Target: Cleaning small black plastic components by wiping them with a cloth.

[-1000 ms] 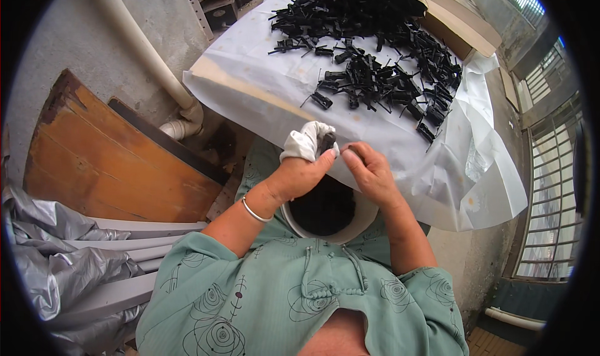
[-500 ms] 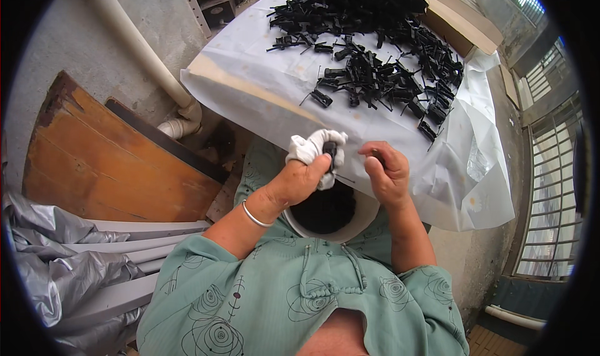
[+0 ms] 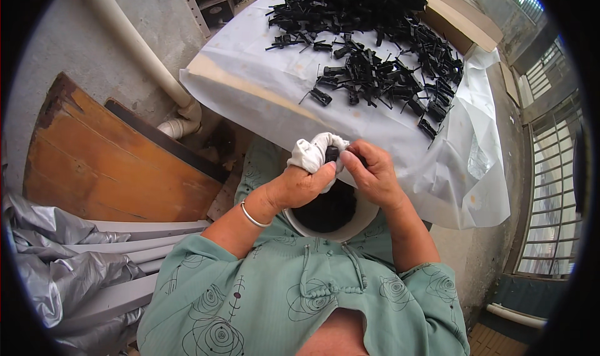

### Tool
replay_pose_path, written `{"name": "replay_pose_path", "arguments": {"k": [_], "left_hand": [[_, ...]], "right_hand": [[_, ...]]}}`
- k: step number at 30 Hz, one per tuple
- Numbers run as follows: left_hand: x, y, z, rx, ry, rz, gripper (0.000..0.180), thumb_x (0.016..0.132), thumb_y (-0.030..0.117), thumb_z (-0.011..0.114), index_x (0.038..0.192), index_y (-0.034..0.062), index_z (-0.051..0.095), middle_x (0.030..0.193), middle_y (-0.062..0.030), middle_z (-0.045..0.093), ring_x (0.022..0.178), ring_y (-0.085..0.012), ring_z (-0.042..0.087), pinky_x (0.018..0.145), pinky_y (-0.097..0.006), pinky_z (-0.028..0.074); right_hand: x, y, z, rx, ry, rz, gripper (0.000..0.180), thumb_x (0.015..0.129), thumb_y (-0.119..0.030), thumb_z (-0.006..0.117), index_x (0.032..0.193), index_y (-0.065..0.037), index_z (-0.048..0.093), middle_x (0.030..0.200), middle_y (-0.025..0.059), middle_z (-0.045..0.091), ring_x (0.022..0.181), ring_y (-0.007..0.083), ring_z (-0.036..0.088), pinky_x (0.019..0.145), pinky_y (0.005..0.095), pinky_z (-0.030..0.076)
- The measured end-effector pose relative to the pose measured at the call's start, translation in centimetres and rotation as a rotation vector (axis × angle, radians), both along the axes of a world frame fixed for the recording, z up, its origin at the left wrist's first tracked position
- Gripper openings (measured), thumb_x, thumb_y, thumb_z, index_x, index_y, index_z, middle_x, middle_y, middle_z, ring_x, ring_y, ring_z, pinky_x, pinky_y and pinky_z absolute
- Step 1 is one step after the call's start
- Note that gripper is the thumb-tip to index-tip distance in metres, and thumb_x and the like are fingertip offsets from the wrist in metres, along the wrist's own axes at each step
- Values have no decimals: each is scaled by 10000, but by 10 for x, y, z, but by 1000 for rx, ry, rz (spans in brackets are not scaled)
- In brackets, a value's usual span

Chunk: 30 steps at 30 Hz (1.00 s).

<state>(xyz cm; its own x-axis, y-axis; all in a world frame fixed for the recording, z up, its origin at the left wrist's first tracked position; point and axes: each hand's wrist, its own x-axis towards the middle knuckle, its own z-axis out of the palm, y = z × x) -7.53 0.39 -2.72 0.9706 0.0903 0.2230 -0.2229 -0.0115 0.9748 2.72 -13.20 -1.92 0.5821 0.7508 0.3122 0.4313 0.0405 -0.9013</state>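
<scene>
Dozens of small black plastic parts [image 3: 375, 62] lay spread on the white-sheeted table [image 3: 262, 62], beyond the round white bowl [image 3: 350, 230] in the person's lap. Just above the bowl, the left hand [image 3: 299, 184] clutched a crumpled white cloth [image 3: 310, 151] tightly; the right hand [image 3: 374, 172] pinched one black part [image 3: 332, 153] against it, seemingly for wiping.

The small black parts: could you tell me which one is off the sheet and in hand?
The black part pinched between both hands against the white cloth; the others lie on the white sheet.
</scene>
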Motion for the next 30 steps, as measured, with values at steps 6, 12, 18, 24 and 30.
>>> {"name": "replay_pose_path", "arguments": {"k": [6, 12, 18, 24, 30], "left_hand": [[1, -2, 7, -195, 156, 82, 241, 811, 41, 457, 1052, 33, 444, 832, -43, 490, 667, -65, 439, 580, -219, 394], [6, -1, -6, 400, -72, 227, 273, 799, 49, 483, 1062, -8, 432, 920, -109, 511, 775, -177, 509, 704, -285, 431], [-6, 10, 11, 608, 58, 173, 378, 790, 115, 555, 1132, -17, 459, 1010, -182, 552, 946, -293, 539, 821, -333, 432], [6, 32, 16, 748, -93, 343, 270, 828, 92, 549, 1084, 15, 586, 1047, -161, 595, 940, -305, 568, 836, -353, 450], [41, 66, 19, 960, -251, 408, 364, 786, 29, 558, 1149, 18, 532, 1119, -164, 559, 1028, -304, 547, 890, -348, 442]], "right_hand": [[2, 0, 8, -155, -122, 118, 230, 887, -141, 509, 721, 17, 507, 595, 142, 465, 519, 264, 403, 517, 339, 382], [0, 9, -12, -244, 43, 94, 272, 911, -171, 498, 710, 12, 513, 596, 18, 465, 568, 103, 383, 523, 294, 366], [27, 7, 5, -484, 1, 256, 287, 861, -238, 551, 729, 17, 548, 592, 134, 524, 523, 185, 463, 531, 357, 402], [52, 69, -9, -436, -581, -297, 285, 810, -285, 593, 907, -18, 568, 784, 194, 620, 705, 359, 595, 607, 414, 462], [57, 62, -4, -541, -539, -104, 273, 758, -218, 624, 911, -9, 537, 703, 168, 595, 654, 334, 585, 587, 416, 455]]}}
